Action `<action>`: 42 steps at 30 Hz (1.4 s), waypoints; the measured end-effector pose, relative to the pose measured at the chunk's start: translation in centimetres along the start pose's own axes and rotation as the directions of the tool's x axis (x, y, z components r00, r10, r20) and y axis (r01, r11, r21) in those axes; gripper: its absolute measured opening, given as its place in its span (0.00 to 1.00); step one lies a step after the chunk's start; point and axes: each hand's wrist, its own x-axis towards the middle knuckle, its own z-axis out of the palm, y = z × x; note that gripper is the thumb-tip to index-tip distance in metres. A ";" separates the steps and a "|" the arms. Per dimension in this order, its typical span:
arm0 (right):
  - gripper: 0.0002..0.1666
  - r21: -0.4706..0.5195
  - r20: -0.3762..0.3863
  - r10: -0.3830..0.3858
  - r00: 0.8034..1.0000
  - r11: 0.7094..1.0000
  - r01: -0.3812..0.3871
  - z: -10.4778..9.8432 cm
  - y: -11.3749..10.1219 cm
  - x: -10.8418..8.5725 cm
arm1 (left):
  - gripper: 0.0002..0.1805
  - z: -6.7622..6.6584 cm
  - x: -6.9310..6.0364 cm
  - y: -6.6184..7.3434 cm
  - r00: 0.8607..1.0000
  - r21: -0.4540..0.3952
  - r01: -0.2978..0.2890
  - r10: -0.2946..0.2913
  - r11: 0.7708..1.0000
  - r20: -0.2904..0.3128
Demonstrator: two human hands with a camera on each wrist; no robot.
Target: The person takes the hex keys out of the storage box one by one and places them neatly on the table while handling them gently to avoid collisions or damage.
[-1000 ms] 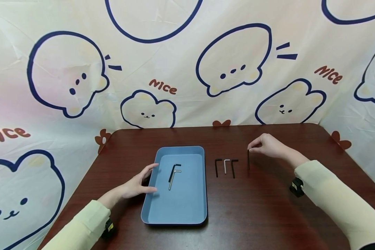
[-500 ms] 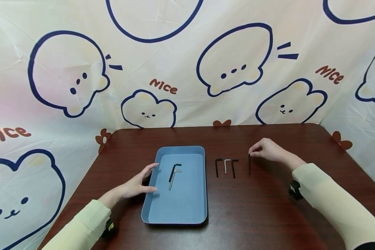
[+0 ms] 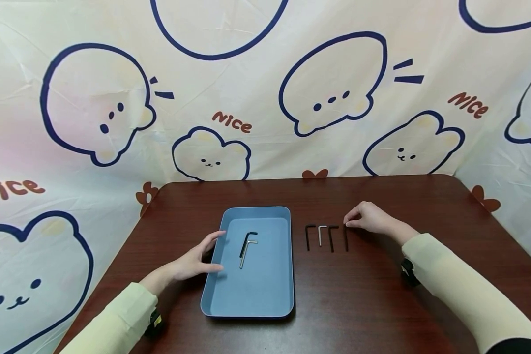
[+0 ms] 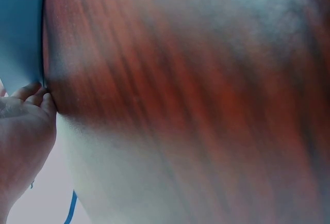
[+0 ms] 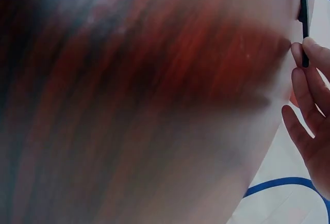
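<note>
Hex key (image 3: 346,239) pinched, tray edge (image 3: 291,260) well apart

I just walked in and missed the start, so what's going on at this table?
A person's right hand pinches a dark hex key at the right end of a row on the table; whether it lies flat is hard to tell. Left of it are a black key, a silver key and another black key. The left hand touches the left side of a blue tray, where two more keys lie.
</note>
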 end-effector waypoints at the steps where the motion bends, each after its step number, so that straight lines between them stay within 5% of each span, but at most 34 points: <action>1: 0.05 -0.002 -0.006 -0.010 1.000 1.000 0.010 0.1 0.0 0.0 | 0.47 0.0 0.0 0.0 1.000 0.001 -0.002 0.002 1.000 0.000; 23: 0.04 -0.019 -0.039 -0.058 0.998 0.998 0.057 1.1 0.5 0.4 | 0.47 0.0 0.0 0.0 1.000 -0.007 0.003 -0.003 1.000 0.002; 42: 0.07 0.000 -0.029 0.011 1.000 1.000 -0.011 -0.7 -1.1 1.1 | 0.47 0.0 0.0 0.0 1.000 -0.017 0.007 -0.007 1.000 0.002</action>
